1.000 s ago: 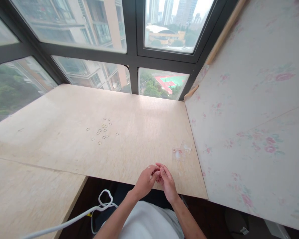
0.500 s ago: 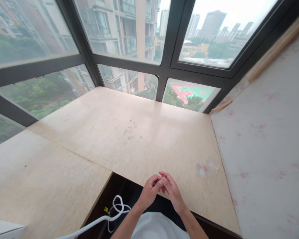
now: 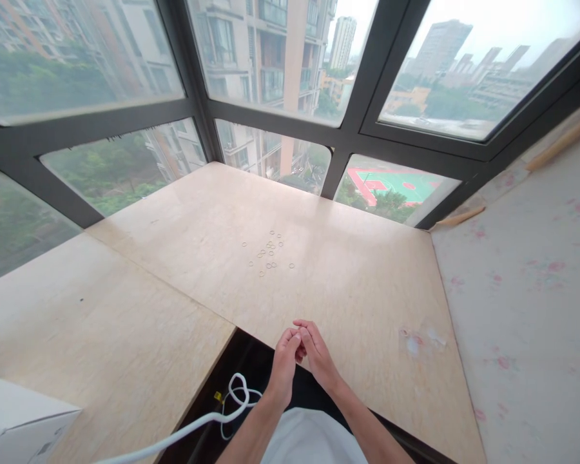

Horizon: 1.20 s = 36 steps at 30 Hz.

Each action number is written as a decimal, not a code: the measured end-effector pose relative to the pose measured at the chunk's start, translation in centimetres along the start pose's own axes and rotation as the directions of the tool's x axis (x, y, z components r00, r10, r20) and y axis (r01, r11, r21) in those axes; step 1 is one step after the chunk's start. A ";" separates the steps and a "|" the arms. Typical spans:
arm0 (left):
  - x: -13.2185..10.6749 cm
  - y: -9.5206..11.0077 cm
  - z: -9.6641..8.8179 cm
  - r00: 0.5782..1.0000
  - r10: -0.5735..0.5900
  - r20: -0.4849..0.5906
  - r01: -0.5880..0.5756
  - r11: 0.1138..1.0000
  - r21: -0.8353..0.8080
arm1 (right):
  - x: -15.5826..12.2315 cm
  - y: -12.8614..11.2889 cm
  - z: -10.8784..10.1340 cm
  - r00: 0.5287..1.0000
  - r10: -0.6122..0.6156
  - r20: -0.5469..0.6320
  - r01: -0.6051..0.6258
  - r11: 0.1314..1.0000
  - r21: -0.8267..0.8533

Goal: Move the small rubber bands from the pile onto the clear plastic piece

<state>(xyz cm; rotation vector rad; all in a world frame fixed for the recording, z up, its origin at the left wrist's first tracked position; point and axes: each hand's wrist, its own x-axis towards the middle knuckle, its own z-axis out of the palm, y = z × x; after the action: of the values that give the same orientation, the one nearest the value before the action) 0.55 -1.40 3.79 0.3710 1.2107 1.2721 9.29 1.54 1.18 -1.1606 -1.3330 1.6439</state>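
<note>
- one pair of bare hands: left hand (image 3: 284, 366) and right hand (image 3: 319, 359), together at the front edge of the worktop (image 3: 348, 296), fingertips meeting; whether anything is pinched between them cannot be told.
- small thin round rings (image 3: 271, 253), pale yellowish, more than a dozen; scattered loosely on the worktop beyond the hands and slightly to their left, some touching or overlapping near the middle, a few lying apart at the margins.
- flat clear plastic packet (image 3: 414, 345) with pinkish-red marks and a whitish patch; lying on the worktop to the right of the hands, near the wall.
- worktop: pale beige, faintly mottled, with a seam running across its left part.
- thick white cable (image 3: 193, 425), looped below the front edge, left of the hands; small yellow tag (image 3: 218, 396) beside the loop.
- white box (image 3: 24, 422) with faint dark print, at the lower left, partly out of view.
- dark grey window frame (image 3: 341, 154) behind the worktop; buildings, trees and a green-and-red sports court (image 3: 401, 185) visible through the glass.
- white wall (image 3: 522, 322) with pink floral pattern, at the right.
</note>
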 end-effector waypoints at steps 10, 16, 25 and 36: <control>-1.2 -0.5 0.3 0.997 0.016 -0.077 -0.011 0.997 0.074 | -1.4 -0.2 0.5 0.999 0.041 0.036 -0.045 0.991 0.129; -2.5 -0.5 0.9 0.990 0.110 -0.094 -0.098 0.987 0.125 | -2.3 -0.8 -0.1 0.996 0.080 0.039 -0.088 0.961 0.262; -3.4 0.0 0.7 0.984 0.171 -0.048 -0.151 0.950 0.274 | -3.5 -1.8 -1.5 0.994 0.076 0.076 -0.101 0.909 0.405; -3.3 0.5 -1.4 0.972 0.224 -0.070 -0.178 0.897 0.404 | 4.0 -1.0 -2.9 0.994 -0.036 0.108 0.047 0.993 -0.109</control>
<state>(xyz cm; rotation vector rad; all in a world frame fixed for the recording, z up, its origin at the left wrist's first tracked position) -0.29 -4.62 5.27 0.7431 1.5657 1.2320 10.67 6.40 1.15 -1.1148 -1.5226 1.6387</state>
